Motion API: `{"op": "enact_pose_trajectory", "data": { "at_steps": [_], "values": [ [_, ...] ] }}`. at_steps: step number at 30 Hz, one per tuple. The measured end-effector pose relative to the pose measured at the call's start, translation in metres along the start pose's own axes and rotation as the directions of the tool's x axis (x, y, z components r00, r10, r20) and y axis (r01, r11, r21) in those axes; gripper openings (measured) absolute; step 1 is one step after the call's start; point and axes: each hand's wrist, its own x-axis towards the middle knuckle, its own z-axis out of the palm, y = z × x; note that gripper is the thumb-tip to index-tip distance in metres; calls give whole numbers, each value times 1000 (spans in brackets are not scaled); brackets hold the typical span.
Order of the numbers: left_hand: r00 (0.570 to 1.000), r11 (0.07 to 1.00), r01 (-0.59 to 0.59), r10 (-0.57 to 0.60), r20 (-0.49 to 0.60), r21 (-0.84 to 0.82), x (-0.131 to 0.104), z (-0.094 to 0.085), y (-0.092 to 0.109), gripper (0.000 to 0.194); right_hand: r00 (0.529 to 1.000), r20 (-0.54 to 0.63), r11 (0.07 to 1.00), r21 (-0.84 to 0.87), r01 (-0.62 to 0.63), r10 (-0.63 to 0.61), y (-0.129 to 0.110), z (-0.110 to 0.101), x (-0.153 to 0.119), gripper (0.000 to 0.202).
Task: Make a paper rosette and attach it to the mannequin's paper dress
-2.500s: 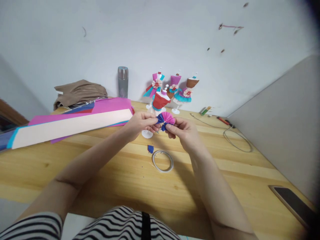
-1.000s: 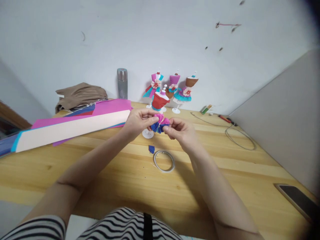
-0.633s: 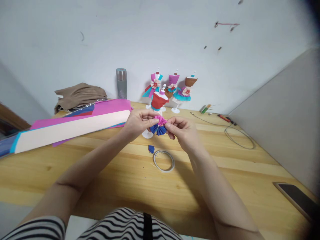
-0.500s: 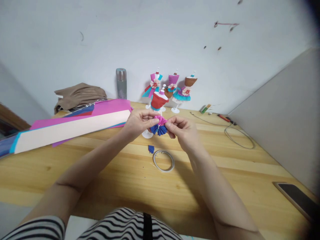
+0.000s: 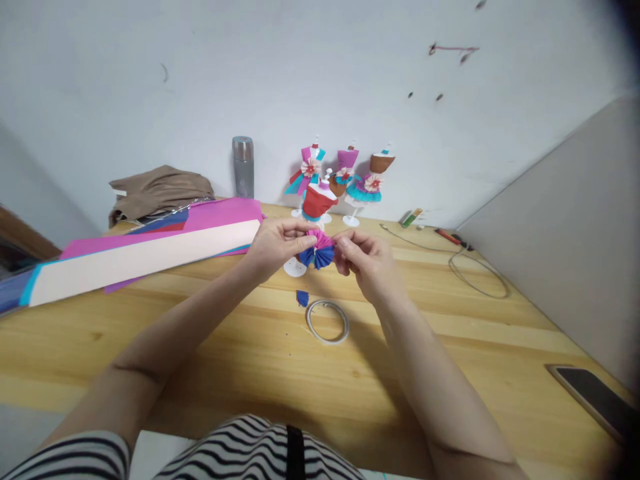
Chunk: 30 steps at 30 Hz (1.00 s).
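Between my hands is a pleated rosette [image 5: 319, 256], pink on top and blue below. My left hand [image 5: 280, 245] pinches its upper left edge between thumb and fingers. The fingertips of my right hand [image 5: 361, 257] are closed on its right edge. Just behind the rosette stands a small mannequin in a red top [image 5: 319, 202], its lower part hidden by the rosette and my left hand. Below the hands, a small blue scrap [image 5: 303, 298] and a grey-white ring [image 5: 327, 322] lie on the wooden table [image 5: 225, 360].
Several dressed mannequins [image 5: 377, 179] stand near the wall. To the left are a bottle [image 5: 243, 168], brown cloth [image 5: 165, 190] and coloured sheets [image 5: 145, 261]. A cable [image 5: 475, 289] and a phone [image 5: 593, 399] lie to the right.
The rosette has turned slightly and its blue pleats look more spread out. The thumb and fingers of my right hand have shifted a little at its right edge.
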Motion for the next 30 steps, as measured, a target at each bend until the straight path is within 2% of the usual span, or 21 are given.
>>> {"op": "enact_pose_trajectory", "data": {
  "at_steps": [5, 11, 16, 21, 26, 30],
  "values": [
    [1000, 999, -9, 8, 29, 54, 0, 0, -1, 27, 996, 76, 998, -36, -42, 44, 3, 3, 0, 40],
    [996, 994, 91, -91, -15, 58, -2, 0, 4, 35, 1000, -6, 999, -43, 10, -11, 4, 6, 1, 36],
    [967, 972, 235, -235, 100, 2, -4, 4, 2, 32, 993, -83, 996, -36, 79, -81, 7, 10, 2, 33],
    [972, 975, 222, -224, 67, 31, -11, 17, 2, 15, 980, -153, 991, -46, 124, -130, 14, 12, 3, 32],
    [953, 949, 303, -298, 59, -91, -12, 23, 4, 16, 961, -224, 986, -60, 155, -165, 16, 13, 3, 31],
    [946, 936, 323, -317, 68, -138, -12, 22, 1, 14, 944, -273, 983, -57, 174, -183, 17, 16, 3, 28]
  ]
}}
